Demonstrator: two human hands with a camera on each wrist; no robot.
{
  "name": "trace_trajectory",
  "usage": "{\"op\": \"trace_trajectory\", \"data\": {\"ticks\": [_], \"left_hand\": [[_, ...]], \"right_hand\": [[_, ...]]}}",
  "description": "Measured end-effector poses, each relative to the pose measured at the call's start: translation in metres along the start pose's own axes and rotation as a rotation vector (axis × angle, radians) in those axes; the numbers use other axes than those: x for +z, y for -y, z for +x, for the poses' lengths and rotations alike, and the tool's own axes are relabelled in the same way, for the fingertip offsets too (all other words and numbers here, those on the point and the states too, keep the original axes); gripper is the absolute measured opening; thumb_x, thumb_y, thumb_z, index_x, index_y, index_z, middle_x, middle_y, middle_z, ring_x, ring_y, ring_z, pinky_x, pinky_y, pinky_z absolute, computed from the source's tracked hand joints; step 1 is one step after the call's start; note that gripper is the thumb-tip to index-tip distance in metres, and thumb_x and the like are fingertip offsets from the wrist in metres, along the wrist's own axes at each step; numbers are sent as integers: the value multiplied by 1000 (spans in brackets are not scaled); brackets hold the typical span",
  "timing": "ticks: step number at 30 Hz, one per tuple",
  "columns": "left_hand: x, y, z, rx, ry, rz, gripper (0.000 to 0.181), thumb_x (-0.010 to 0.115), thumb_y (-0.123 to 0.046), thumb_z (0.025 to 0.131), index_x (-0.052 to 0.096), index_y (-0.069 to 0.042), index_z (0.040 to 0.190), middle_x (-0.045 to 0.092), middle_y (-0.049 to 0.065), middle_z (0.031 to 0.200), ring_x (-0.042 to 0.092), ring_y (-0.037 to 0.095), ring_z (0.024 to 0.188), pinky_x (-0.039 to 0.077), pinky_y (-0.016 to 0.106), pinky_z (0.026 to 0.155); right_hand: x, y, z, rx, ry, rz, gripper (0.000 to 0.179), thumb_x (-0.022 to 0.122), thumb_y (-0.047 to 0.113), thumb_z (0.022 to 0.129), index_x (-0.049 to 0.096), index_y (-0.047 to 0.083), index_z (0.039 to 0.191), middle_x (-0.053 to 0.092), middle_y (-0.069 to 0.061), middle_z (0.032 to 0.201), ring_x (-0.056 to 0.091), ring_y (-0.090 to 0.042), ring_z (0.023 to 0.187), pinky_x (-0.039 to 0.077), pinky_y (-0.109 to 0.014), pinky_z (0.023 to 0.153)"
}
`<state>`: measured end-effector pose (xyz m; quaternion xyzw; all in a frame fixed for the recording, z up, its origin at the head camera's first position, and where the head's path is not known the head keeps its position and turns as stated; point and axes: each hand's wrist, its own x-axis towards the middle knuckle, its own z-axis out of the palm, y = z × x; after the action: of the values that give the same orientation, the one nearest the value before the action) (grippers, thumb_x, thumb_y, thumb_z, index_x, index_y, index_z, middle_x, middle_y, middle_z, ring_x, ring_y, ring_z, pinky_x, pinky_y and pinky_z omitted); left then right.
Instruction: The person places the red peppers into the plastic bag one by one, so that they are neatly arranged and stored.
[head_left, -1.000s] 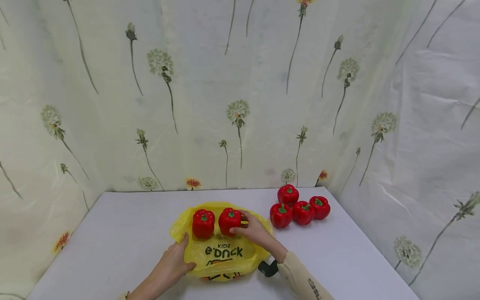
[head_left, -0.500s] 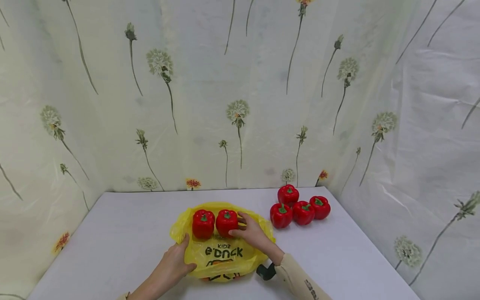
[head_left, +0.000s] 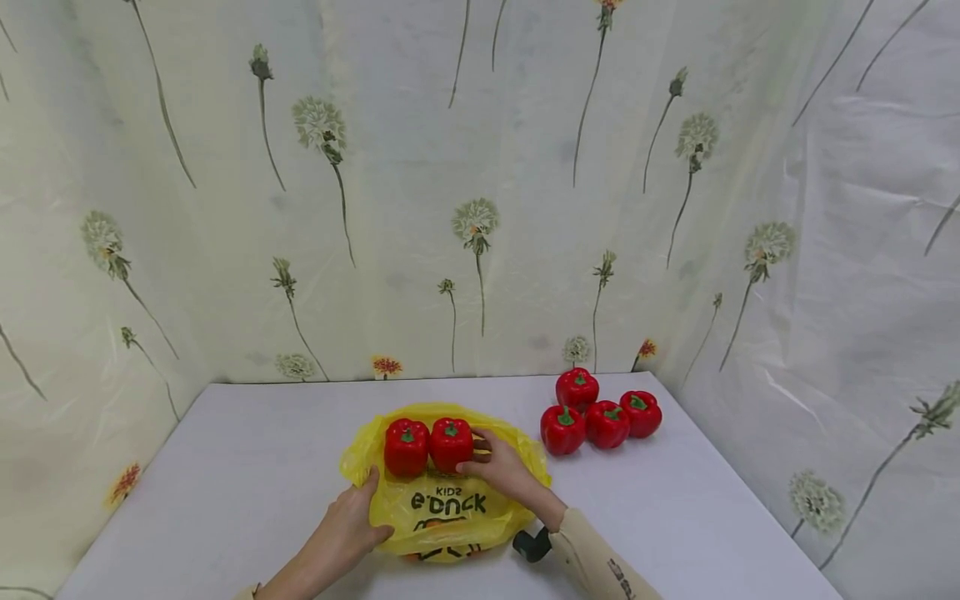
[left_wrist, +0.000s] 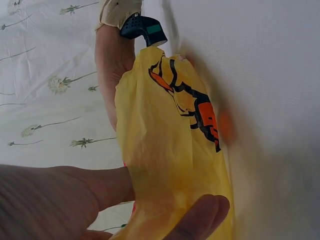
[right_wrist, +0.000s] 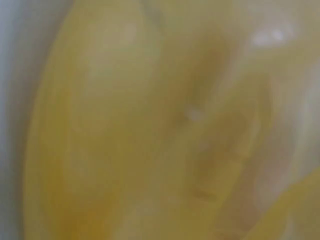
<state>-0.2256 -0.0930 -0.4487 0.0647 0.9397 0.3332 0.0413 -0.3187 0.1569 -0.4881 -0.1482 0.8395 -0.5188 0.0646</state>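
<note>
A yellow plastic bag [head_left: 495, 507] with dark lettering lies spread on the table, its mouth wide. Inside, two red bell peppers with green stems stand side by side: a left bell pepper [head_left: 406, 450] and a right bell pepper [head_left: 451, 447]. My right hand [head_left: 504, 468] reaches in over the bag and holds the right pepper between thumb and fingers. At the bag's left side, my left hand [head_left: 351, 515] grips its edge; the left wrist view has the thumb [left_wrist: 202, 217] in front of the yellow film [left_wrist: 155, 135]. Blurred yellow film [right_wrist: 115, 125] fills the right wrist view, hiding the pepper there.
Several more red bell peppers [head_left: 607, 424] stand grouped at the table's back right. A dark wrist device [head_left: 532, 544] sits beside the right sleeve [head_left: 596, 550]. A dandelion-print curtain [head_left: 480, 267] hangs behind the white table [head_left: 270, 467].
The right pepper has moved left with my right hand, and the gap to the left pepper has closed. My left hand keeps its place on the bag.
</note>
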Motion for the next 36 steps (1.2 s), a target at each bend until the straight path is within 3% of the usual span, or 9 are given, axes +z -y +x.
{"op": "trace_trajectory", "data": {"ticks": [8, 16, 22, 29, 36], "left_hand": [[0, 0, 1, 16, -14, 14, 90, 84, -8, 69, 34, 15, 141, 46, 36, 137, 60, 28, 92, 57, 32, 65], [1, 2, 0, 10, -14, 4, 90, 83, -7, 70, 33, 15, 141, 46, 37, 136, 60, 25, 85, 54, 28, 60], [1, 2, 0, 18, -17, 10, 90, 83, -7, 69, 34, 15, 141, 46, 37, 136, 61, 28, 92, 56, 34, 67], [2, 2, 1, 22, -20, 34, 91, 84, -9, 69, 34, 15, 141, 46, 37, 136, 60, 32, 104, 56, 44, 80], [3, 1, -1, 23, -24, 24, 90, 84, -7, 69, 34, 15, 141, 46, 37, 136, 60, 33, 102, 57, 41, 76]], "right_hand": [[-7, 7, -2, 8, -15, 25, 79, 74, 22, 85, 31, -1, 146, 50, -25, 138, 54, -41, 122, 50, -47, 96], [-18, 12, -1, 32, -45, 10, 83, 76, 29, 82, 31, 5, 148, 48, -23, 139, 52, -40, 125, 49, -49, 98], [-31, 16, 0, 35, -99, -25, 83, 78, 34, 80, 35, 13, 147, 52, -17, 139, 54, -36, 124, 50, -47, 96], [-48, 25, -3, 34, -147, 8, 83, 79, 35, 79, 36, 16, 147, 53, -14, 138, 54, -34, 126, 51, -46, 96], [-57, 30, -7, 44, -174, 13, 87, 81, 39, 75, 35, 19, 147, 54, -11, 138, 55, -31, 126, 52, -45, 95]]}}
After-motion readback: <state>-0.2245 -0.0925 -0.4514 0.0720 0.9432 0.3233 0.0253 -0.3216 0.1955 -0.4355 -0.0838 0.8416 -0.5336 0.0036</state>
